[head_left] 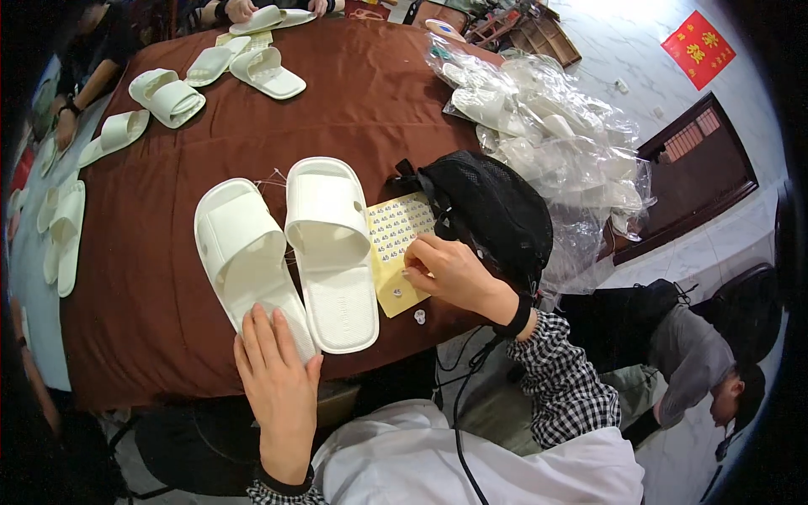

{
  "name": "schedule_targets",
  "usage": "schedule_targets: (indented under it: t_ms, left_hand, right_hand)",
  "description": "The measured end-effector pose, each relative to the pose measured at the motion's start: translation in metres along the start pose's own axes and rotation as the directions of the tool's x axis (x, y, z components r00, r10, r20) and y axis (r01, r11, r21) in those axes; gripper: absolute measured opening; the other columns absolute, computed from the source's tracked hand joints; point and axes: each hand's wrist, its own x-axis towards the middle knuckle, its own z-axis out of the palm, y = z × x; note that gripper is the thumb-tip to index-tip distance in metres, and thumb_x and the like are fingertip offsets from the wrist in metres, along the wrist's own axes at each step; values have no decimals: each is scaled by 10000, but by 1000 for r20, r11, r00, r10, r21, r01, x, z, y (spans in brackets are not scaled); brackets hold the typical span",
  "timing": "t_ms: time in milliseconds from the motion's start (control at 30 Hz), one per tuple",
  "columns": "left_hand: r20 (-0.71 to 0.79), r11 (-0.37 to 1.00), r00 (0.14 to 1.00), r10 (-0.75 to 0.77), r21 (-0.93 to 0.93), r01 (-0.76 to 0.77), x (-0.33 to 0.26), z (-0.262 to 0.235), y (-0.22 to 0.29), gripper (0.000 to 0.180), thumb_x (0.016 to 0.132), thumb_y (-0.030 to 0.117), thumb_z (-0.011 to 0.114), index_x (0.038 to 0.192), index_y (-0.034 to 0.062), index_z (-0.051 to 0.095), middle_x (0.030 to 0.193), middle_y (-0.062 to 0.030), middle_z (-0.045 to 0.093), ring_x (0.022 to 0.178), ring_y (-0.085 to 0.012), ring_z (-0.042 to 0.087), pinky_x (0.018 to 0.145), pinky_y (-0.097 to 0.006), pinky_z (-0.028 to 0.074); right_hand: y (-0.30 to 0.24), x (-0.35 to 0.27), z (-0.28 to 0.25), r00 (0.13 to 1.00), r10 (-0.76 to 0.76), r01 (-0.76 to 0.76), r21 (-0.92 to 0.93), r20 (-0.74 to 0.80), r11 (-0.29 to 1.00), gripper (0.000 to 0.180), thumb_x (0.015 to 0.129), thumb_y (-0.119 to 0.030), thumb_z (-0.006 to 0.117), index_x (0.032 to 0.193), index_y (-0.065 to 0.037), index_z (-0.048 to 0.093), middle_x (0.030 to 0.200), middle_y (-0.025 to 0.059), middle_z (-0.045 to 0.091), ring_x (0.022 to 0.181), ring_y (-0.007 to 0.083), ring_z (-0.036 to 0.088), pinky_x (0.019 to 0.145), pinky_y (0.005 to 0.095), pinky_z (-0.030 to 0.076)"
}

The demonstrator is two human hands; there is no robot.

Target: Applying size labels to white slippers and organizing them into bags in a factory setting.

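Two white slippers lie side by side on a brown cloth, toes pointing away from me; a thin clear tie loops between them. My left hand [278, 370] rests on the heel of the left slipper [240, 244], fingers stretched out flat. The right slipper [341, 307] lies close beside it. Over a yellow sheet of small round stickers [389, 282], my right hand [459, 273] has its thumb and fingers pinched together; whatever is between them is too small to make out. A little white piece [420, 316] lies by the sheet's near edge.
A black mesh bag [497, 198] sits against the sticker sheet. Behind it, clear plastic bags [555, 126] of white slippers pile up. More slippers [268, 71] line the table's far and left sides. Another person's hands [240, 10] handle slippers at the far edge. A person crouches at right.
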Motion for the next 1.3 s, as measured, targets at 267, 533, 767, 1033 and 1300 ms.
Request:
schedule_targets:
  t_ms: [267,533,767,1033,1300]
  left_hand:
    - [-2,1000,1000,-1,-16,1,0,-1,-1,785,738,272,773,1346,-87,431,1433,-255,380,1333,-387,365,1103,-495,326]
    - [-57,979,998,-4,-205,-8,-5,4,-17,666,777,149,733,1339,-63,444,1411,-243,408,1322,-410,377,1088,-475,351]
    - [-118,967,992,32,-247,-61,-10,-6,-25,509,808,85,686,1271,-44,518,1334,-232,469,1269,-400,451,1035,-463,411]
    - [-149,924,988,-36,-381,-24,-15,-3,-31,472,815,29,670,1272,3,557,1330,-236,478,1241,-411,485,999,-457,449]
    - [-185,887,974,-128,-460,29,-12,-2,-34,480,817,31,672,1262,-49,510,1273,-245,482,1178,-415,508,958,-451,463]
  right_hand:
    - [-2,2,-3,995,60,-62,22,81,998,151,850,-137,621,907,-25,537,851,136,602,742,314,638,654,392,521]
    - [-49,22,-29,991,41,-83,331,131,940,157,880,-121,629,920,3,543,836,161,600,757,320,615,669,398,493]
    - [-117,70,5,952,-271,165,502,145,849,140,906,-126,584,932,-12,506,861,184,589,808,380,597,706,434,475]
    - [-118,101,58,946,-225,97,461,231,882,116,899,-101,562,912,2,509,828,185,621,799,386,617,680,443,472]
    - [-115,108,64,938,-188,57,404,291,913,116,876,-108,578,910,-3,541,767,190,645,749,389,638,656,445,490]
